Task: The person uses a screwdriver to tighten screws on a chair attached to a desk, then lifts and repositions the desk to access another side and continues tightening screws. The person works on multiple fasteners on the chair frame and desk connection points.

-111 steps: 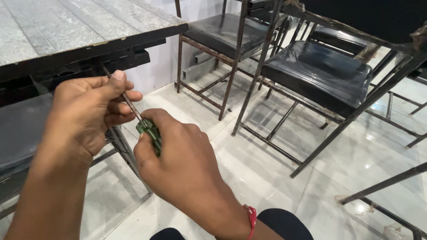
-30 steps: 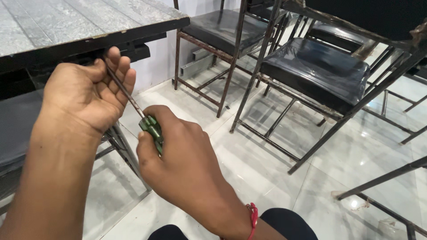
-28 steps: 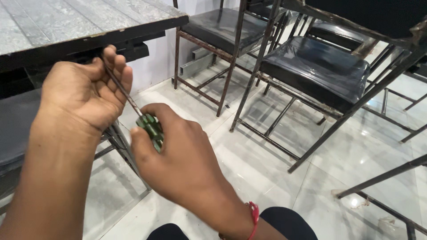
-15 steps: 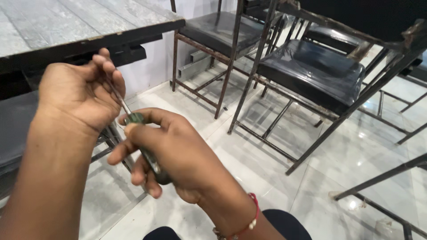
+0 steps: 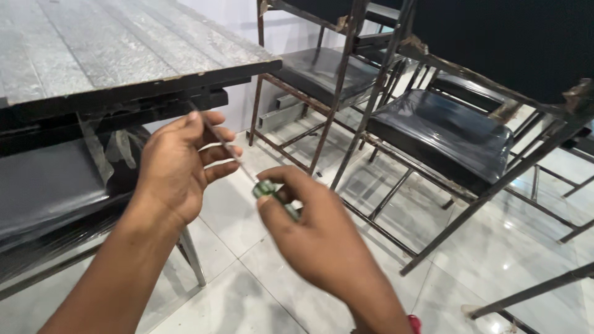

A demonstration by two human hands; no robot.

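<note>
Gripping green screwdriver (image 5: 272, 193) handle: right hand (image 5: 315, 238), shifted rightward | left hand (image 5: 176, 167) fingers still pinch shaft

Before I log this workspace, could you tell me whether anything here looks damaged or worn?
Yes: the chair backrest has torn, frayed padding at its lower edge, and the chair frames look rusty. The screwdriver in the hands looks intact.

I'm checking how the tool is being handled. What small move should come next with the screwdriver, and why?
Probably firm up the right hand on the green handle: only the fingertips seem to pinch it, and much of the handle is hidden. The left hand steadies the thin shaft, whose tip sits just under the grey table edge.
</note>
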